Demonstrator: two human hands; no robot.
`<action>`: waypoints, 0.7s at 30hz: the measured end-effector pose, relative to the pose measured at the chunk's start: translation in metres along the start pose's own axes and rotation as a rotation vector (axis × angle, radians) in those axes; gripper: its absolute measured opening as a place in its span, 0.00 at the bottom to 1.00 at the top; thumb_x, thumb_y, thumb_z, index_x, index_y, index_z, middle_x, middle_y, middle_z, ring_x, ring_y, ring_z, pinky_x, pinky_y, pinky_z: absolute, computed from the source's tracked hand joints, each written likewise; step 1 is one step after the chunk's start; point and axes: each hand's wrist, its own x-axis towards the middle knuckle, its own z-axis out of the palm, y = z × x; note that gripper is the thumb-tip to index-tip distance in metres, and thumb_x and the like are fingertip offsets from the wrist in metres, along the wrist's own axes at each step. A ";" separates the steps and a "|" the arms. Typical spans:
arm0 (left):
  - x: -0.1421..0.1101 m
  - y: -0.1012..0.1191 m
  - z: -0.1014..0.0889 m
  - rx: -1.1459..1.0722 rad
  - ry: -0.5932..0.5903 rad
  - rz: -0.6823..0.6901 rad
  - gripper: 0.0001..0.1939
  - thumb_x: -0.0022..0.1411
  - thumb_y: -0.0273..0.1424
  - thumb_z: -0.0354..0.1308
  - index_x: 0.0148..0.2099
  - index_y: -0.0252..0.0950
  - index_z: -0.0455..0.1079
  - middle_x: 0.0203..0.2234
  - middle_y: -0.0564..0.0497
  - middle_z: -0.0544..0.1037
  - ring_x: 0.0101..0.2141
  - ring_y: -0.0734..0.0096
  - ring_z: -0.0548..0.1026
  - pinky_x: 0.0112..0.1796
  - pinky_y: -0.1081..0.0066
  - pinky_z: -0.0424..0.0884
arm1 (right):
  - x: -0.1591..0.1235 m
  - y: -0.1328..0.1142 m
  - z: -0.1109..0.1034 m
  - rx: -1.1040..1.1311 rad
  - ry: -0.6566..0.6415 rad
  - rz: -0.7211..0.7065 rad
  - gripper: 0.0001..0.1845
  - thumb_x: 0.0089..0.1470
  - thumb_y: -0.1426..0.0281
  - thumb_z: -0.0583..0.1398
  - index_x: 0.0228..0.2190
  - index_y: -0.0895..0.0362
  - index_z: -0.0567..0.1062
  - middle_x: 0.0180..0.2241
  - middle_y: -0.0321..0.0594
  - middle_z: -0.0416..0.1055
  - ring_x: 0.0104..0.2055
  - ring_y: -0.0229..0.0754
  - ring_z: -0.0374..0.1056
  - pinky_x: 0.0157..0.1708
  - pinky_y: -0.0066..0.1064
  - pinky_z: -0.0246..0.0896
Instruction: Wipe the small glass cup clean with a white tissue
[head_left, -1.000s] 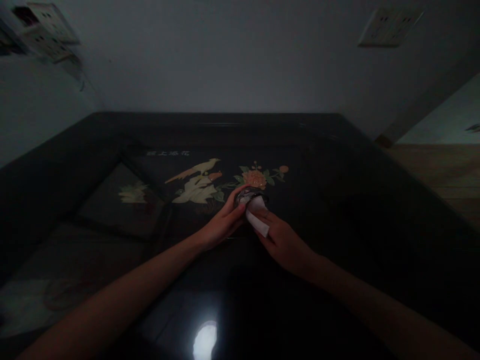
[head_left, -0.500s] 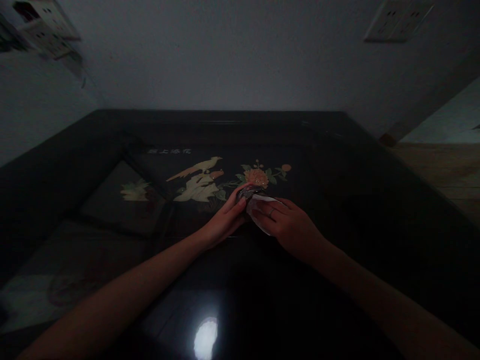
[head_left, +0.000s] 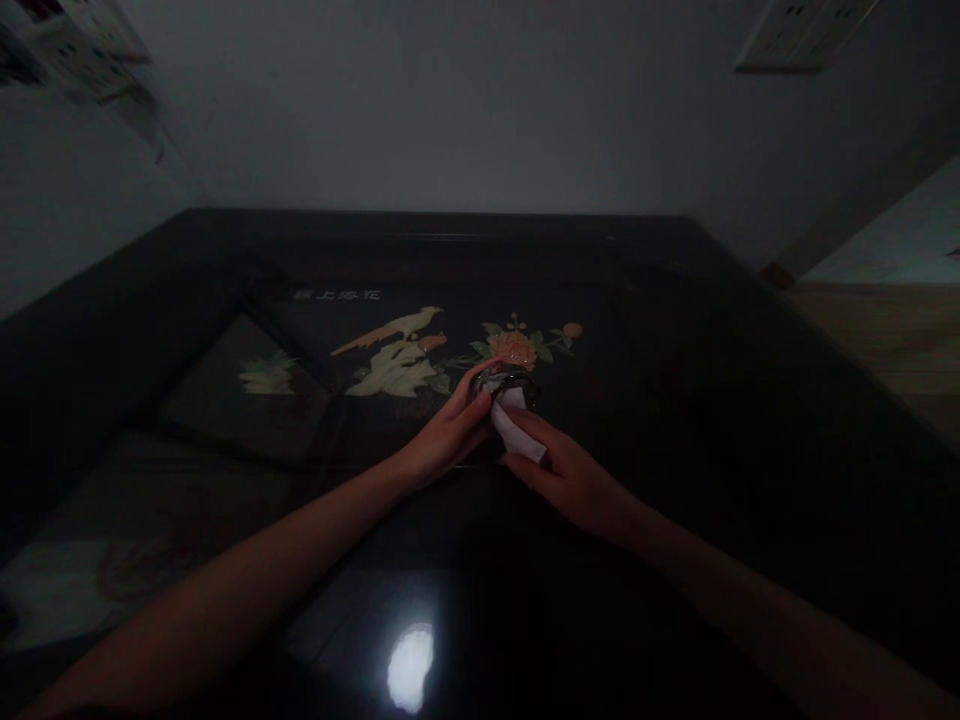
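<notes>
My left hand (head_left: 448, 436) is wrapped round a small dark shiny object (head_left: 510, 380) that rests on the black glossy table (head_left: 675, 400); dim light hides what the object is. My right hand (head_left: 564, 470) grips a folded white cloth or tissue (head_left: 514, 430) and presses it against that object. The two hands meet just in front of the painted flower (head_left: 513, 347) and bird (head_left: 396, 350) design on the tabletop.
The table fills most of the view and reaches a pale wall at the back. Wall sockets (head_left: 802, 30) sit top right, more fittings (head_left: 71, 50) top left. A wooden floor (head_left: 885, 340) shows at the right. A lamp glare (head_left: 409, 665) reflects near me.
My right hand turned with the white cloth: half a second ago it lay over the top of the object, now it has drawn back and the cloth shows below the object again.
</notes>
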 end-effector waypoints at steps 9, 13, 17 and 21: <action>0.001 -0.002 -0.002 -0.018 -0.027 -0.004 0.26 0.60 0.39 0.61 0.59 0.45 0.60 0.58 0.48 0.65 0.57 0.58 0.63 0.52 0.64 0.63 | 0.004 0.006 -0.017 -0.398 -0.150 -0.186 0.27 0.54 0.84 0.48 0.54 0.63 0.68 0.55 0.49 0.68 0.58 0.44 0.63 0.57 0.41 0.60; 0.001 -0.002 -0.001 -0.017 -0.016 -0.010 0.25 0.60 0.38 0.60 0.59 0.45 0.61 0.55 0.47 0.67 0.53 0.60 0.66 0.50 0.65 0.64 | 0.005 0.007 -0.023 -0.797 -0.157 -0.275 0.22 0.57 0.82 0.50 0.51 0.62 0.71 0.53 0.49 0.70 0.57 0.50 0.64 0.52 0.45 0.64; 0.001 -0.002 -0.002 -0.025 -0.032 0.007 0.24 0.61 0.38 0.59 0.59 0.45 0.61 0.55 0.47 0.67 0.52 0.62 0.66 0.48 0.67 0.65 | 0.006 0.004 -0.025 -0.992 -0.139 -0.329 0.19 0.59 0.80 0.52 0.50 0.63 0.72 0.51 0.50 0.72 0.53 0.51 0.68 0.52 0.49 0.63; 0.002 -0.003 -0.001 -0.025 -0.032 0.010 0.24 0.61 0.38 0.60 0.58 0.45 0.62 0.56 0.48 0.67 0.53 0.62 0.66 0.49 0.67 0.64 | 0.005 0.005 -0.022 -0.950 -0.145 -0.299 0.20 0.58 0.81 0.52 0.51 0.63 0.71 0.52 0.52 0.70 0.54 0.51 0.66 0.51 0.47 0.65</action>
